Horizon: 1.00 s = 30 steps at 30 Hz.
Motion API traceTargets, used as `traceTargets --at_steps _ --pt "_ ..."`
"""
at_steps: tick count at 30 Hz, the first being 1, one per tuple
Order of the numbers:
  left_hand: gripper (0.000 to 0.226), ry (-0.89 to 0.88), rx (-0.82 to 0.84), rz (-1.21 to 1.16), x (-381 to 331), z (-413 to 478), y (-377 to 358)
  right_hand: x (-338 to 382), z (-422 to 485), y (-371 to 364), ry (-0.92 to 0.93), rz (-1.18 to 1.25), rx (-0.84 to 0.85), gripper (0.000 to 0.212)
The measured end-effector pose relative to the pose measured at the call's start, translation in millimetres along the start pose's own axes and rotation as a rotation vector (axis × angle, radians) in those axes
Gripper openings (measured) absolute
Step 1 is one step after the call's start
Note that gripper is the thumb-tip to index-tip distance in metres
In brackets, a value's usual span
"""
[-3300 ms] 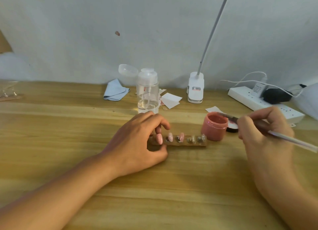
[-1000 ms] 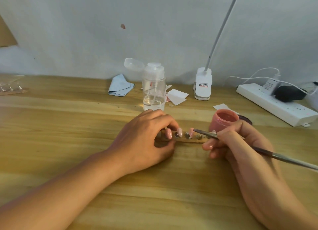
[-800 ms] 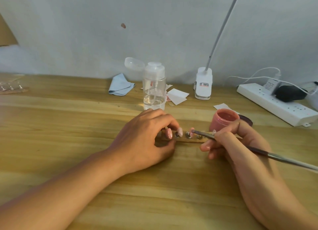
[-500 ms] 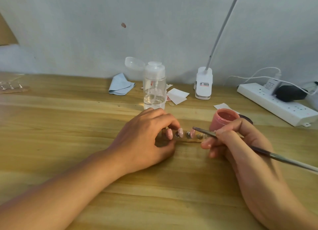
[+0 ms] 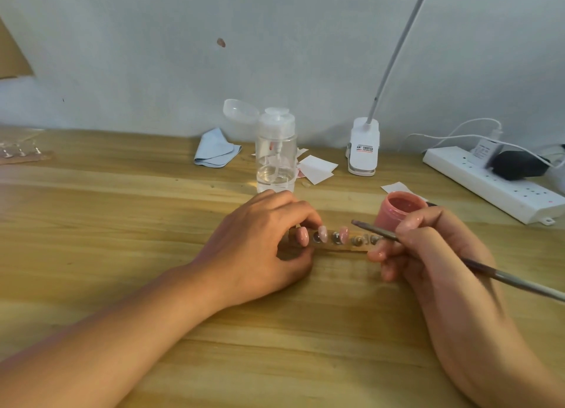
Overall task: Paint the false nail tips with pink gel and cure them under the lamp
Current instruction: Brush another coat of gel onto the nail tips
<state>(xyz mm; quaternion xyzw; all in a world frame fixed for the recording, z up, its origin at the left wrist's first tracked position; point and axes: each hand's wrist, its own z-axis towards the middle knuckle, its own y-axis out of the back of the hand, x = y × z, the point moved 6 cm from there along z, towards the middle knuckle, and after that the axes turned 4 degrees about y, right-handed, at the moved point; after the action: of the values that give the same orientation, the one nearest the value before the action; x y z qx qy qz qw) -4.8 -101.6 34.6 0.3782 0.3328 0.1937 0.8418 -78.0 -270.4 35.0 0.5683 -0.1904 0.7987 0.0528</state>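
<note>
Head view | brush (image 5: 376, 232) tip drawn back right of third nail tip (image 5: 343, 232) | right grip (image 5: 434, 254) pinches brush | left grip (image 5: 256, 242) still pinches strip (image 5: 347, 248)

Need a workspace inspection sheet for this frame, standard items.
Surface: wooden table, grain visible.
Job's things: holder strip with three pink tips and two unpainted tips; open gel jar; clip lamp at the back, head out of view.
Clutter: pump bottle, blue cloth, paper scraps, second strip far left.
Hands: left hand grips the holder strip; right hand holds the brush.
Cables: white cable, power strip, black plug.
Surroundings: plain wall.
</note>
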Motion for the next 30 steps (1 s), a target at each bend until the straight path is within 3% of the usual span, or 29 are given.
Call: traceTargets --at_steps 9,30 --pt "0.020 -0.009 -0.005 0.005 -0.8 0.1 0.6 -4.9 0.4 -3.3 0.006 -0.098 0.042 0.019" --pt "0.019 0.006 0.003 -0.001 0.5 -0.2 -0.7 -6.2 1.7 2.8 0.001 -0.061 0.002 0.016"
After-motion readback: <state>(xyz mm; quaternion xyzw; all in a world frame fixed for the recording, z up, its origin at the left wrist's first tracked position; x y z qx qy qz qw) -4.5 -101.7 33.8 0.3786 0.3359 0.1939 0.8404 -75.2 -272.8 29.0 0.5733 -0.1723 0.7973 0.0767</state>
